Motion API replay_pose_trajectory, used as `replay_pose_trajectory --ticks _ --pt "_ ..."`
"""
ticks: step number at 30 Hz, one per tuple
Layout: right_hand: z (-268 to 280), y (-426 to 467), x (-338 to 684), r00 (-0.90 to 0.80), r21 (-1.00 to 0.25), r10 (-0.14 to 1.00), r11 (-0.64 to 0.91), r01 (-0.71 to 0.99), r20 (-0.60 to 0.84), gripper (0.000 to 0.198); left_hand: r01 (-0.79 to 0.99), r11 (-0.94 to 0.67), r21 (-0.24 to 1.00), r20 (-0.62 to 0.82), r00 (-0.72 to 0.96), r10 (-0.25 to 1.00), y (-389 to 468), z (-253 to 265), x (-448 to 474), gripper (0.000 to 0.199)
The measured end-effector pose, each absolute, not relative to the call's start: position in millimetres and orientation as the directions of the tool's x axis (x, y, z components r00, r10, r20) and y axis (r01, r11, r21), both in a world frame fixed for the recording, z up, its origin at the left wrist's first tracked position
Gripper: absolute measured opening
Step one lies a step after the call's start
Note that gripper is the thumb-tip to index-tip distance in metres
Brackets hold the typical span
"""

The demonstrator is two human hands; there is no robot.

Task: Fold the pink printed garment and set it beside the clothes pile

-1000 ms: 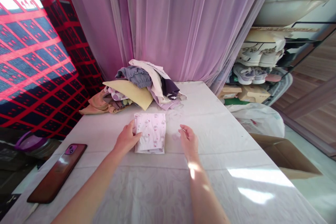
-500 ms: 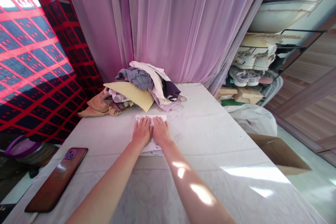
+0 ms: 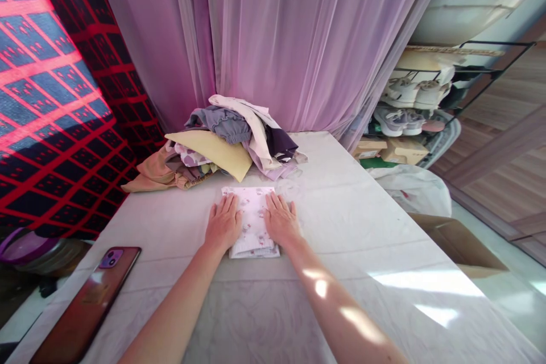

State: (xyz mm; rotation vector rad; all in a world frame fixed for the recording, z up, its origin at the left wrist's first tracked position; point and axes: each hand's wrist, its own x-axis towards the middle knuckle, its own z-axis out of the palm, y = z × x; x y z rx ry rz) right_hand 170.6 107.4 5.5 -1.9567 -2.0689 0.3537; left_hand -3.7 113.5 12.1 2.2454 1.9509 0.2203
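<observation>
One table meets a curtain at its far edge, shoes beyond its right. Midway between the side edges, the folded cloth points curtainward, probably longest that way; left hand and right hand lie flat on it, fingers outstretched.

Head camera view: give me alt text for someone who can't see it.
The left hand and right hand lie over opposite sides of a folded printed cloth on a pale table. Behind it are a clothes heap and purple curtain; a phone lies at left.
</observation>
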Motion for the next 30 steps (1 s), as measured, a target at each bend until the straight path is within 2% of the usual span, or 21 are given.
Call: replay_pose_trajectory --ticks 5,11,14,19,26,30 --pt "7 92 192 -0.028 -0.343 0.996 0.055 0.938 0.084 0.047 0.936 -0.184 0.299 0.116 0.155 0.981 116 6 -12 0.049" --pt "4 70 207 0.07 -0.392 0.982 0.005 0.92 0.177 0.036 0.874 -0.231 0.428 0.205 0.155 0.966 104 2 -26 0.043" --pt "0 55 208 0.064 -0.425 0.98 0.023 0.905 0.19 0.031 0.884 -0.198 0.424 0.228 0.107 0.968 84 -1 -28 0.042" --pt "1 36 195 0.123 -0.483 0.984 -0.045 0.874 0.13 0.031 0.906 -0.108 0.41 0.26 -0.003 0.966 50 -2 -24 0.039" --pt "5 36 175 0.227 -0.537 0.972 -0.157 0.829 0.066 0.033 0.93 -0.018 0.368 0.233 -0.074 0.97 39 4 -19 0.031" --pt "7 37 169 0.231 -0.56 0.97 -0.15 0.815 0.077 0.023 0.926 -0.028 0.375 0.217 -0.058 0.975 39 7 -18 0.027"
